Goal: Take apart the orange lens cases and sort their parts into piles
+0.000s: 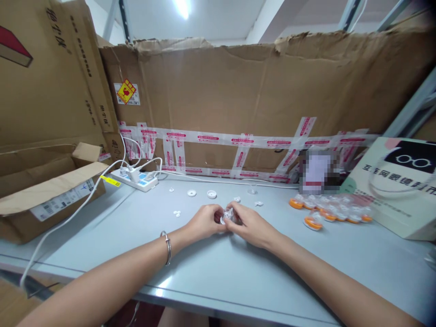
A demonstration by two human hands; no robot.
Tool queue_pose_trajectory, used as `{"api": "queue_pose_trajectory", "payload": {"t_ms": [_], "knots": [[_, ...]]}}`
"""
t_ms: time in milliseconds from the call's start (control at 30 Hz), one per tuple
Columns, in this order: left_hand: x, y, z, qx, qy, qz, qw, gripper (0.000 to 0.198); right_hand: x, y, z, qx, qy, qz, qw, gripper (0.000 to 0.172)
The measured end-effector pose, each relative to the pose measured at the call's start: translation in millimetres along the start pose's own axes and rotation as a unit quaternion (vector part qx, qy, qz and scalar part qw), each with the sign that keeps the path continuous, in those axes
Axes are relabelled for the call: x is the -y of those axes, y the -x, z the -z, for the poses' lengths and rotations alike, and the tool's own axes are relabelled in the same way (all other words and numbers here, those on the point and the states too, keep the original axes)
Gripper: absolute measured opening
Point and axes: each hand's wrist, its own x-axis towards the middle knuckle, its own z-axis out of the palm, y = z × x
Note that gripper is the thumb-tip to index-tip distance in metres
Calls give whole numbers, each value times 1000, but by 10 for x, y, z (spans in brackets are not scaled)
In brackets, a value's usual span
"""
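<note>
"Where is it, the thing you're handling?"

"Take it as the centre of the dial: a small clear-and-white piece (pixel 228 214), between my two hands. Whether it touches the grey table (pixel 218 277) I can't tell."

"And your fingers?"

"My left hand (pixel 205 222) comes in from eight o'clock, a silver bracelet (pixel 167 248) on the wrist, its thumb and fingers clamped on the near-left side of the piece. My right hand (pixel 255 225) comes from four, thumb and forefinger pinched on the other side. My lower fingers are partly hidden, so I can't tell how those sit."

"What's close by?"

"A white ring-shaped part (pixel 211 194) at eleven, and a white disc (pixel 191 193) at ten. Some tiny white bits (pixel 176 213) lie at nine. Just beyond my right fingers is a little white part (pixel 236 199) at one; a clear cup (pixel 252 190) stands further off, between one and two, and another white fragment (pixel 259 204) is at two."

"Further out?"

"At three, a cluster of clear-topped pieces with orange bases (pixel 296 203), bunched together; one sits slightly nearer me. A white power strip (pixel 139 180) is at ten, a cardboard carton (pixel 17 227) at nine, and a tall cardboard sheet (pixel 218 91) spans twelve."
</note>
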Motion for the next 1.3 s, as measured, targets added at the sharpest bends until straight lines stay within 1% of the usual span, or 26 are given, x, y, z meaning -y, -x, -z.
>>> {"api": "queue_pose_trajectory", "payload": {"t_ms": [67, 100, 200, 233, 267, 333, 367, 400, 433, 500, 600, 667, 700, 733, 833, 867, 900, 933, 1000, 1067, 1200, 1267, 1300], "knots": [[1, 0, -8, 1, -1, -2, 1000, 12, 4, -2, -10, -6, 8, -33, 999, 20], [0, 0, -11, 3, 0, -3, 1000, 11, 8, -4, -14, -3, 8, -33, 999, 20], [-1, -2, -14, 8, 5, -3, 1000, 10, 35, -7, -11, 3, 1, 32, 999, 8], [1, -3, -13, 7, 5, -4, 1000, 10, 47, -7, -7, -2, 6, 46, 999, 9], [3, -3, -12, 7, 4, -4, 1000, 10, 57, -7, -2, -7, 14, 42, 999, 12], [9, -4, -13, 7, 0, -6, 1000, 11, 69, -7, 3, -2, 29, -2, 1000, 19], [12, -5, -15, 8, 0, -8, 1000, 11, 68, -8, 5, 6, 32, -16, 999, 21], [14, -7, -18, 9, 0, -11, 1000, 12, 63, -7, 5, 13, 32, -14, 999, 19], [16, -9, -21, 12, 1, -13, 1000, 11, 53, -6, 6, 15, 31, 2, 999, 15], [17, -13, -26, 18, 6, -18, 1000, 11, 27, -2, 8, 8, 38, 60, 997, 10], [11, -14, -22, 25, 1, -22, 999, 13, -2, 1, 14, 6, 69, 129, 989, 13], [5, -6, -14, 26, -5, -23, 999, 13, 0, -6, 10, 7, 81, 146, 986, 13], [2, -1, -10, 26, -5, -19, 999, 13, 6, -12, 5, 0, 87, 133, 987, 12], [-2, 4, -7, 25, -1, -10, 1000, 13, 15, -19, -2, -7, 93, 101, 990, 11], [-10, 14, -3, 29, 21, 19, 999, 20, 41, -36, -24, -1, 70, -22, 997, 17], [-10, 13, -4, 28, 23, 20, 999, 21, 47, -36, -26, 10, 48, -40, 998, 18], [-9, 12, -5, 26, 22, 15, 999, 21, 51, -34, -22, 20, 25, -35, 999, 17], [-6, 9, -7, 25, 20, 7, 999, 19, 55, -28, -13, 23, 8, -12, 1000, 14], [0, 3, -11, 29, 23, -2, 999, 15, 58, -14, 20, 6, -2, 40, 999, 10], [3, 0, -14, 37, 38, 8, 999, 17, 50, -5, 68, -24, 0, 56, 998, 13], [-9, 4, -19, 33, 57, 31, 997, 26, -68, -36, 215, -95, -37, 5, 995, 27], [-16, 10, -18, 34, 63, 35, 997, 27, -209, -85, 328, -163, -46, -40, 985, 29], [-19, 13, -16, 35, 64, 35, 997, 27, -303, -117, 391, -201, -30, -71, 977, 31]]}}
